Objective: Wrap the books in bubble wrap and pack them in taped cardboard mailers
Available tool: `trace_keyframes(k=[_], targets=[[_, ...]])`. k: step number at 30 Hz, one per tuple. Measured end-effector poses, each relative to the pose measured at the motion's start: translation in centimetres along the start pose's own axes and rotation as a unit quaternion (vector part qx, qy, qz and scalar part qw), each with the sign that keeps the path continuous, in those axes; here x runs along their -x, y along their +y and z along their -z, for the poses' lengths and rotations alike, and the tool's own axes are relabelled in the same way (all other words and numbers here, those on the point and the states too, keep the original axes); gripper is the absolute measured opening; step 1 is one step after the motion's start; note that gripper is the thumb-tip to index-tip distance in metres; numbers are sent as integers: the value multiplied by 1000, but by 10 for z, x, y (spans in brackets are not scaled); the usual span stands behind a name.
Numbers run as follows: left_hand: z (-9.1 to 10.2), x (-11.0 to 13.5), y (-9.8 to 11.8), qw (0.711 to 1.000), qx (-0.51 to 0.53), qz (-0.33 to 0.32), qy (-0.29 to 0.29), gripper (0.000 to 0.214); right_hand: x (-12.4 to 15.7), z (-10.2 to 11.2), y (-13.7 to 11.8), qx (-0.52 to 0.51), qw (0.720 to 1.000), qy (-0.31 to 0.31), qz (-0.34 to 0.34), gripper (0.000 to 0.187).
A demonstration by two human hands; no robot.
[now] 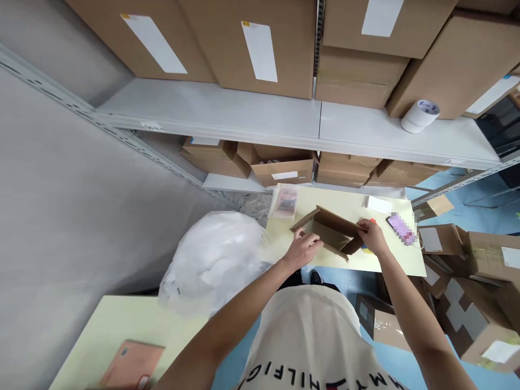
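Observation:
A small brown cardboard box [331, 230] lies half-folded on a pale yellow table [402, 260]. My left hand [303, 248] grips its left side with fingers curled over the edge. My right hand [371, 236] holds the right side, fingers closed on a flap. A small clear packet [285, 202] with dark contents lies at the table's far left corner. A white slip [377, 205] and a phone [401, 228] lie to the right of the box. Something red and yellow peeks out beneath my right hand.
A large white plastic bag [213, 260] bulges left of the table. Grey shelving [284, 119] carries big cardboard boxes [260, 46] and a tape roll [420, 115]. More boxes [475, 292] crowd the blue floor at right. A second pale table [122, 341] holds a pinkish flat item [130, 365].

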State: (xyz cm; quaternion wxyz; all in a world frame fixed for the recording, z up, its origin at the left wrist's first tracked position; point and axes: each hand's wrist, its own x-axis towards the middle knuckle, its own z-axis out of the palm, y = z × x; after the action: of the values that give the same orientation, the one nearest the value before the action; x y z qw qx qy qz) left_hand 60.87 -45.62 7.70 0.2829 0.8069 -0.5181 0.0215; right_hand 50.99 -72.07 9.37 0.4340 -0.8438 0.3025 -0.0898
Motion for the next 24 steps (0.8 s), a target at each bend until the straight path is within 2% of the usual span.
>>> trace_keyframes(k=[3, 6, 7, 9, 11, 13, 15, 17, 18, 20, 22, 24], targets=[[22, -6, -6, 999, 36, 0, 11, 19, -14, -9, -7, 36, 999, 25, 30, 18], [42, -18, -21, 994, 12, 100, 50, 35, -29, -14, -11, 73, 996, 30, 32, 18], [45, -23, -28, 989, -1, 141, 44, 42, -33, -15, -12, 83, 996, 29, 30, 18], [45, -29, -41, 978, -13, 209, -6, 50, -40, -19, -13, 89, 995, 23, 27, 16], [38, -34, -52, 967, -11, 246, -68, 40, -44, -24, -13, 73, 997, 20, 24, 17], [29, -36, -58, 962, -14, 257, -92, 26, -43, -29, -12, 43, 998, 42, 5, 32], [21, -37, -59, 962, -26, 258, -83, 23, -37, -34, -7, 2, 996, 77, -34, 60], [16, -39, -57, 958, -38, 275, -68, 24, -27, -37, 3, -46, 992, 91, -72, 76], [14, -39, -56, 954, -42, 289, -61, 23, -22, -38, 8, -66, 991, 84, -83, 75], [12, -39, -53, 947, -44, 315, -49, 22, -12, -39, 20, -89, 991, 56, -82, 59], [9, -38, -51, 940, -42, 336, -40, 19, -5, -39, 29, -93, 993, 31, -59, 41], [5, -35, -50, 936, -32, 349, -37, 17, -1, -41, 32, -83, 996, 9, -30, 34]])
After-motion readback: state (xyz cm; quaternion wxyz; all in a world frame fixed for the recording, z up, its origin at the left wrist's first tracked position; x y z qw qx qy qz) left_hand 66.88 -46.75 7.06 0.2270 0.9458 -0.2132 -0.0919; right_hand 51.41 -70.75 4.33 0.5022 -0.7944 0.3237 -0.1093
